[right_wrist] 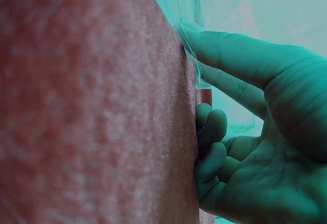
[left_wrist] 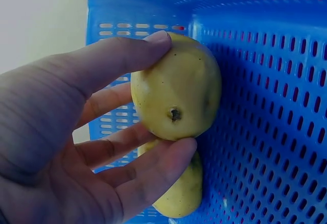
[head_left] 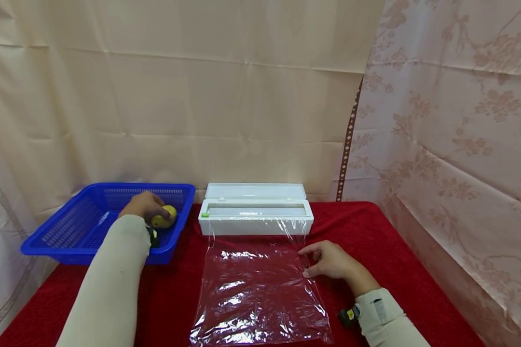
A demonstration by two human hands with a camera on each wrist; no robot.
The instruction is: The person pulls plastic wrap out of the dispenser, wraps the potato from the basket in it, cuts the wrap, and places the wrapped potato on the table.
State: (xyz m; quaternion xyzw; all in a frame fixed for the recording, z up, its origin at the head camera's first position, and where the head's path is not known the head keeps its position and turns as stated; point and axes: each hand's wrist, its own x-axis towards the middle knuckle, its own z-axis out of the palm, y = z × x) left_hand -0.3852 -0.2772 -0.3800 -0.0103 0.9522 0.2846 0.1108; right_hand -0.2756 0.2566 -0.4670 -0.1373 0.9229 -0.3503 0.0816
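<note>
In the left wrist view my left hand (left_wrist: 117, 152) grips a yellow mango (left_wrist: 179, 89), thumb on one side and fingers round the other. A second yellow fruit (left_wrist: 179, 193) lies beneath it, partly covered by the fingers. Both are inside the blue basket (head_left: 184, 212). A sheet of clear plastic wrap (head_left: 256, 289) runs from a white dispenser box (head_left: 256, 226) toward me over the red cloth. At the sheet's right edge, my right hand (head_left: 332, 260) touches the film with thumb and index finger, their tips apart. Its other fingers are bent, as the right wrist view shows.
The dispenser's lid (head_left: 256, 191) stands raised at the back, with a small green piece (head_left: 205, 215) at the box's left end. A red cloth (head_left: 399, 279) covers the table. Beige curtain (head_left: 199, 106) hangs behind, and flowered fabric (head_left: 469, 135) on the right.
</note>
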